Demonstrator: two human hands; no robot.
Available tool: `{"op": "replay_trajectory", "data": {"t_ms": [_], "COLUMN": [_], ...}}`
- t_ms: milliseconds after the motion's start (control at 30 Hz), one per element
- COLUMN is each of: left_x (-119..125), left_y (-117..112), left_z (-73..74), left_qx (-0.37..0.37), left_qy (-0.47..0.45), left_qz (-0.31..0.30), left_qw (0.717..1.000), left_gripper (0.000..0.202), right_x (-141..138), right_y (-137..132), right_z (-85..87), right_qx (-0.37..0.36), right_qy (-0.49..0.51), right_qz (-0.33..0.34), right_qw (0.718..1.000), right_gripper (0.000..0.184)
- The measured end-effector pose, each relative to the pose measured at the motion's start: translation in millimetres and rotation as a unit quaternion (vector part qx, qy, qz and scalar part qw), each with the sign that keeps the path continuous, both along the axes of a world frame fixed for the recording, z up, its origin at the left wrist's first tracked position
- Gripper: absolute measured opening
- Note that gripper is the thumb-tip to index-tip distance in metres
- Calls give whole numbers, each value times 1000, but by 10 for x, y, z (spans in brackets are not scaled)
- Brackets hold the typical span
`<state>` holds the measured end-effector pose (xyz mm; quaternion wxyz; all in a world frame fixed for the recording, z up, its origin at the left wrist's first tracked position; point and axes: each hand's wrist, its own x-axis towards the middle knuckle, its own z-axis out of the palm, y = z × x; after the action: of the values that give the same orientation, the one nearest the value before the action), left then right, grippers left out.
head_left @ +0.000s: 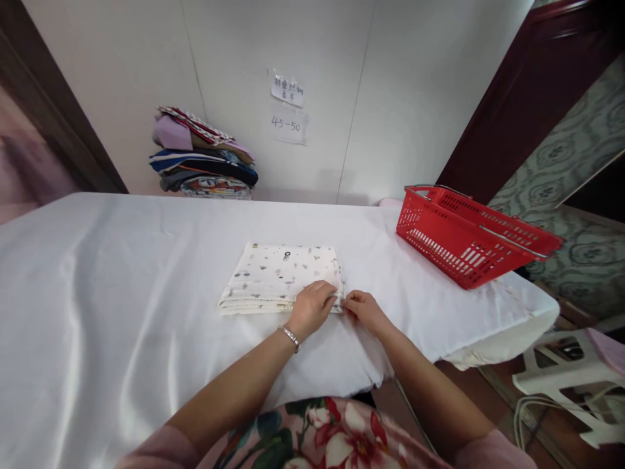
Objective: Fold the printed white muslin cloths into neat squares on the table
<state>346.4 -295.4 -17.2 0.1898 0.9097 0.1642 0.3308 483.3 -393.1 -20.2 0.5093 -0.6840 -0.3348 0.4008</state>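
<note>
Folded cloth [278, 268]: left hand [311, 307] loosely curled on top (grip unclear), right hand [365, 311] pinching near right corner

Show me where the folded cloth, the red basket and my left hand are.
Folded cloth [274, 267], head view: on its printed top.
Red basket [450, 236], head view: on its outer wall.
Left hand [310, 307], head view: on its back.

Both forearms [239, 381] reach forward over the near edge of the table [146, 280], angling inward. The left hand [310, 309] lies palm down, fingers bent toward the right hand [366, 312], which sits just beside it, fingers curled and thumb close to the forefinger.
</note>
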Motion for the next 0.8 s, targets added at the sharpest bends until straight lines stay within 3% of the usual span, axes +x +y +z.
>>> {"op": "replay_trajectory", "data": {"t_ms": [233,433,567,667,800], "left_x": [5,-3,-15,-19,-21], "left_y": [-27,30,53,52,52], "left_z": [4,13,44,58,65], "left_qx": [-15,-50,-76,-75,-47], "left_qy": [-13,-48,-79,-81,-66], "left_qz": [-32,34,51,45,34], "left_qw": [999,997,993,993,996], "left_gripper": [15,14,15,16,16], "right_x": [-15,-8,69,82,28], "right_y": [36,33,-22,-55,-38], "right_z": [193,251,126,24,-23], "right_qx": [12,60,-23,-100,-109], "right_qy": [118,125,10,-23,-21], "right_qz": [8,30,-18,11,39], "right_qw": [993,990,1000,995,993], "right_gripper": [17,22,21,28,32]}}
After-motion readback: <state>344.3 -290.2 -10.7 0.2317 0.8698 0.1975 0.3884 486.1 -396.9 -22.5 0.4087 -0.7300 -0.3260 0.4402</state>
